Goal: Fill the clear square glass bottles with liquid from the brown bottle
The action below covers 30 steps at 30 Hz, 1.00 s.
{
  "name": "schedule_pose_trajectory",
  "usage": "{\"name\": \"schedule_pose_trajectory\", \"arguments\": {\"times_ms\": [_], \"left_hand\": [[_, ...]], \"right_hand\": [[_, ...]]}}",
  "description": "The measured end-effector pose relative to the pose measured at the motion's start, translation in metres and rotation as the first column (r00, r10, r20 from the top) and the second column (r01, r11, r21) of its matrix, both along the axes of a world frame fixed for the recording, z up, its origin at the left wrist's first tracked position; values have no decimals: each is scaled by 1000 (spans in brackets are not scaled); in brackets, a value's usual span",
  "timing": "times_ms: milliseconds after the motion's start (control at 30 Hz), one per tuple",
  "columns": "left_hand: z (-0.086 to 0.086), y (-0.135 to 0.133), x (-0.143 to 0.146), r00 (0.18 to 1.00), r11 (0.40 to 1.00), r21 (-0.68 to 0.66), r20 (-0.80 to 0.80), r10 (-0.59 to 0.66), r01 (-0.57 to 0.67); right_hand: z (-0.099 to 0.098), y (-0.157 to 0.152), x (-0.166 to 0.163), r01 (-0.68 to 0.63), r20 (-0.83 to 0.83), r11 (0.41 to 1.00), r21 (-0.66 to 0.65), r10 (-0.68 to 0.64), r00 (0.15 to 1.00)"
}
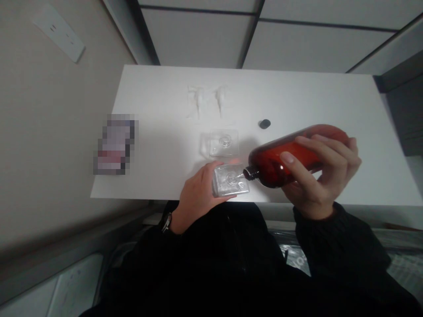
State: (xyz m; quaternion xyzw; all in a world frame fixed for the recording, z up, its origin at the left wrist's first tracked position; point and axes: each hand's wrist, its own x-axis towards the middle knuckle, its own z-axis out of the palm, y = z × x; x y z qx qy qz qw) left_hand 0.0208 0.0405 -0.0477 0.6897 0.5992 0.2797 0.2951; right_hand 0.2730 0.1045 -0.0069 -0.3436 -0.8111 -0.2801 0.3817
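Observation:
My right hand point(317, 171) is wrapped round a large red-brown bottle point(280, 158), tipped so that its uncapped neck points left and down. A thin clear stream runs from the neck into the round opening of a clear square bottle point(230, 187). My left hand point(201, 189) steadies that clear bottle near the table's front edge, thumb and fingers on its sides. Just behind it stands a second clear square bottle point(220, 145), also with an open round mouth. How much liquid either clear bottle holds is hard to tell.
Two white pump tops point(198, 99) lie on the white table point(158, 97) toward the back. A black cap point(265, 124) sits behind the red-brown bottle. At the left edge is a pixelated phone-like object point(114, 145). A wall with a socket point(59, 33) borders the left side.

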Motion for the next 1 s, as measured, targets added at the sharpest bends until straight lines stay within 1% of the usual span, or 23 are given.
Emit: {"name": "schedule_pose_trajectory", "arguments": {"times_ms": [67,133,267,400,500,633,767,900,1000], "left_hand": [[0,0,0,1000,1000,6,4,-6,6],[0,0,0,1000,1000,11,2,-8,8],[0,0,-1,1000,1000,17,-8,-9,9],[0,0,0,1000,1000,17,-12,-13,13],[0,-1,0,1000,1000,13,-11,-8,8],[-1,-1,-1,1000,1000,13,-8,-12,12],[-1,-1,-1,1000,1000,8,-11,-7,7],[-1,-1,0,1000,1000,25,-9,-12,12],[0,-1,0,1000,999,34,-3,-22,23]], "right_hand": [[0,1,0,-8,-3,1000,18,8,1000],[0,2,0,-3,2,1000,-6,3,1000],[0,2,-1,-25,-15,1000,11,25,1000],[1,3,-1,-11,6,1000,14,11,1000],[-1,4,-1,-34,-21,999,15,35,999],[-2,4,0,-85,-54,996,-15,84,995],[-3,3,1,-71,-65,996,-48,68,996],[-4,1,3,-86,-107,989,-120,73,992],[-4,1,4,-96,-92,989,-110,86,992]]}}
